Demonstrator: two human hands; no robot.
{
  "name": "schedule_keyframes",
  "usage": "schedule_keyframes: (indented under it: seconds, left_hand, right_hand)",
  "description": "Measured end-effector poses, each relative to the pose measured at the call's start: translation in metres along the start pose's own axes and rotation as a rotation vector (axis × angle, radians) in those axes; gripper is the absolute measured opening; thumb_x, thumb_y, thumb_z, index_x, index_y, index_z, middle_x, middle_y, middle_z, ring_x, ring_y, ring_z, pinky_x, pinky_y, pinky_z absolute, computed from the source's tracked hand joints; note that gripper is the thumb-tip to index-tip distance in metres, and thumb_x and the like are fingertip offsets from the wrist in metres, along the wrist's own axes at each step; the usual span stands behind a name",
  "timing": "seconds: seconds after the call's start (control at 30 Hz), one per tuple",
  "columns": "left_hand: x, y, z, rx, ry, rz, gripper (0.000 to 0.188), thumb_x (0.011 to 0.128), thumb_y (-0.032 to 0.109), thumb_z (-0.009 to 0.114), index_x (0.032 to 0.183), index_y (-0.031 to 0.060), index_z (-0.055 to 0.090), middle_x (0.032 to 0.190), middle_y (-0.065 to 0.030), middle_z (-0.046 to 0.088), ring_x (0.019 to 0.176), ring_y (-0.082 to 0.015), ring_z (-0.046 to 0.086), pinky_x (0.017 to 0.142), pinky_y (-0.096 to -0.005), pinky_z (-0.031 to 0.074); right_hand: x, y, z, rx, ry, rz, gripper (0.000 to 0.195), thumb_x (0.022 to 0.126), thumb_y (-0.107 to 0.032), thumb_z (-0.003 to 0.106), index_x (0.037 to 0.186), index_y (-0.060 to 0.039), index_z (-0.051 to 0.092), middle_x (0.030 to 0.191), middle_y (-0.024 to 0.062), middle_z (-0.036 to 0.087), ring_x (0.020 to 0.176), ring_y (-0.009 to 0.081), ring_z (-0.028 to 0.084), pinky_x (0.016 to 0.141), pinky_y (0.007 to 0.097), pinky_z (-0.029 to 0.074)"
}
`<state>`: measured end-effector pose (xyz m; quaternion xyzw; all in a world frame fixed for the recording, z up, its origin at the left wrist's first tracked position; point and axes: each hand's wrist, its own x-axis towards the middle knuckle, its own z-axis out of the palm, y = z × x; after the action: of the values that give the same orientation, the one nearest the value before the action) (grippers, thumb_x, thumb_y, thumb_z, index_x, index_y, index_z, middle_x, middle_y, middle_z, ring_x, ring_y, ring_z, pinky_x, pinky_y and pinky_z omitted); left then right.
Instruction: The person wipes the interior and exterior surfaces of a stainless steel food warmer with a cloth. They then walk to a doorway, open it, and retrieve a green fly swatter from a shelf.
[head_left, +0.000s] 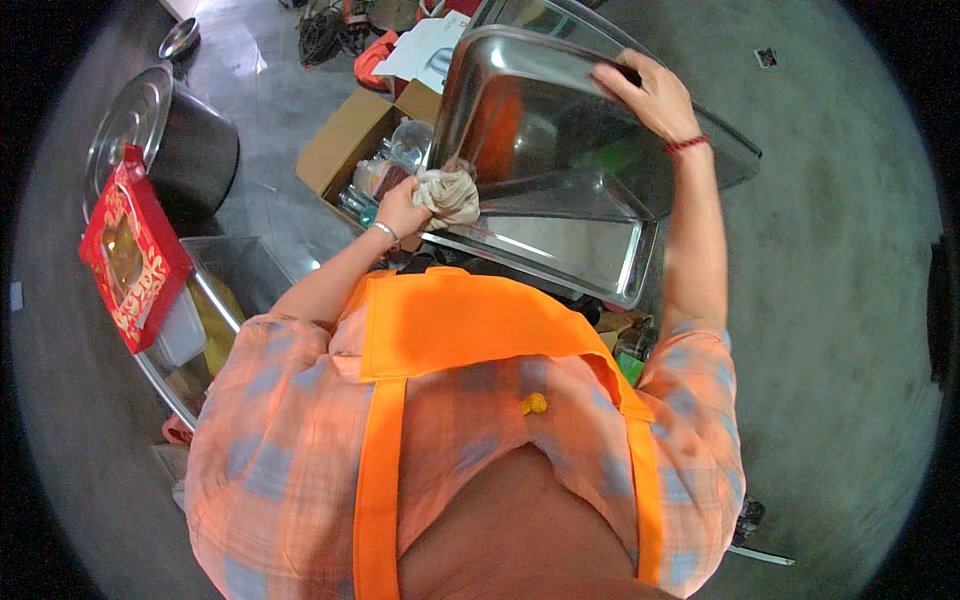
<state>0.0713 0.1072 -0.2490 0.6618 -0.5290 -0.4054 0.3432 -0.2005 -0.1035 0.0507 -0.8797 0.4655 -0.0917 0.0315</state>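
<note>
My left hand (405, 208) grips a crumpled whitish cloth (451, 196) against the left edge of a rectangular stainless steel tray (555, 135), which stands tilted up. On the tray's upper right rim is my right hand (651, 94), thumb on the near side and fingers behind the rim. Another metal tray (562, 244) lies under it, closer to my orange apron. Behind the tilted tray, a further large pan or tray (731, 146) shows its rim at the right. The tilted tray's shiny inner face reflects orange and green.
An open cardboard box (330, 154) with plastic bottles and containers stands left of the trays. Farther left are a large metal pot (195, 142) with a lid, a red patterned box (135, 259) and a metal rail (216, 300). A white box (431, 49) lies beyond the cardboard box.
</note>
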Motion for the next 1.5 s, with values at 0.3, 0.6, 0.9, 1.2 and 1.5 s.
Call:
schedule_keyframes:
  seconds: [0.3,0.6,0.9,1.2,1.5]
  left_hand:
    - [-0.005,-0.029,0.007,-0.155,-0.121,-0.148,0.03,0.071,0.024,0.075,0.082,0.0011,0.059,0.075,-0.0132,0.064,0.069,-0.02,0.059,0.067,-0.0341,0.049]
    - [0.027,0.044,-0.012,-0.369,-0.255,-0.189,0.019,0.079,0.018,0.071,0.081,0.0085,0.054,0.069,0.0032,0.053,0.057,-0.0088,0.049,0.051,-0.0264,0.043]
    - [0.051,0.048,0.001,-0.392,-0.121,-0.114,0.02,0.076,0.015,0.069,0.077,0.0065,0.051,0.067,0.0012,0.051,0.057,-0.009,0.049,0.049,-0.0276,0.042]
    - [0.026,0.042,-0.01,-0.473,-0.091,-0.239,0.018,0.078,0.017,0.069,0.079,0.0105,0.053,0.066,0.0021,0.052,0.05,-0.0089,0.047,0.044,-0.026,0.039]
    - [0.051,0.047,0.012,-0.476,-0.166,-0.265,0.018,0.079,0.016,0.07,0.083,0.009,0.055,0.07,0.0012,0.055,0.057,-0.0093,0.052,0.047,-0.0257,0.041]
  right_hand:
    - [-0.092,-0.001,-0.074,-0.024,-0.508,0.011,0.067,0.064,-0.051,0.083,0.111,-0.0088,0.059,0.092,0.016,0.068,0.09,0.036,0.066,0.077,0.0412,0.051]
    - [-0.111,-0.006,-0.126,-0.017,-0.148,-0.083,0.057,0.065,-0.05,0.083,0.096,-0.0082,0.06,0.079,0.0125,0.064,0.074,0.0331,0.063,0.067,0.0387,0.049]
    - [-0.057,0.004,-0.05,-0.18,0.072,0.008,0.042,0.075,-0.043,0.077,0.095,-0.0125,0.057,0.084,0.0082,0.067,0.081,0.0322,0.066,0.065,0.0432,0.05]
    - [-0.082,0.031,0.103,-0.223,0.202,0.044,0.038,0.072,-0.039,0.078,0.092,-0.014,0.057,0.083,0.0022,0.063,0.084,0.0231,0.062,0.07,0.0391,0.045]
    - [-0.085,0.056,0.214,-0.175,0.086,0.107,0.012,0.08,-0.015,0.068,0.09,-0.0174,0.063,0.087,0.0003,0.06,0.092,0.0216,0.059,0.077,0.0415,0.044]
